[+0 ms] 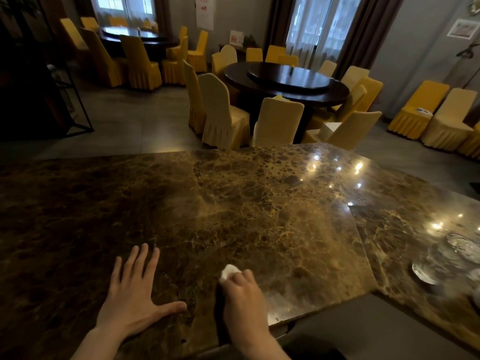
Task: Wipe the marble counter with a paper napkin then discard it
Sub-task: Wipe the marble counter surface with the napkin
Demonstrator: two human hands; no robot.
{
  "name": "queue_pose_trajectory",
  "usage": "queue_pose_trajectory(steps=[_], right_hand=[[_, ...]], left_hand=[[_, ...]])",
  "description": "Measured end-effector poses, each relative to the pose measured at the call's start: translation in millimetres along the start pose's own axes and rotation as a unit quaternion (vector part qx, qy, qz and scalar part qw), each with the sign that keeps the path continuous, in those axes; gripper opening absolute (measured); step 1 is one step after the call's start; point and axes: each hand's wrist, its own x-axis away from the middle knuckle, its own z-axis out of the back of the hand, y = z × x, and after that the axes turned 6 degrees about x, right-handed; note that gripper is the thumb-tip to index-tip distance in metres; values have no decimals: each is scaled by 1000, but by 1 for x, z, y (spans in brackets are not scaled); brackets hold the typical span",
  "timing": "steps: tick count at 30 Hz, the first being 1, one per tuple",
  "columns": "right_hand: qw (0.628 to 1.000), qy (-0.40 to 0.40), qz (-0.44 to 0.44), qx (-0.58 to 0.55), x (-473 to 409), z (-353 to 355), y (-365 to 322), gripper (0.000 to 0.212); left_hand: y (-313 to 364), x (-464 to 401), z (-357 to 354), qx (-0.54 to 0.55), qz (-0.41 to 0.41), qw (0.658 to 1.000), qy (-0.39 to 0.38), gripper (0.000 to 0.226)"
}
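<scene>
Two hands work the brown veined marble surface point(259, 203): the left hand point(132, 300) lies flat, fingers spread, empty — likely bracing — while the right hand point(244, 300) pinches a crumpled white paper napkin point(228, 272) against it.

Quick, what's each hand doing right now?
Left hand: open, fingers spread, flat on the marble counter, holding nothing.
Right hand: closed around a wadded paper napkin, pressing it on the counter.
</scene>
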Motion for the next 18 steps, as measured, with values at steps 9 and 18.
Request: queue_pose_trajectory(steps=[9,18], right_hand=[[995,37,-68,64,-28,34,89,40],[998,34,-49,11,-37,5,18,38]], left_hand=[[-2,1,-1,-1,2,1000,1,147],[-5,-2,-7,9,-4,1000,28,147]])
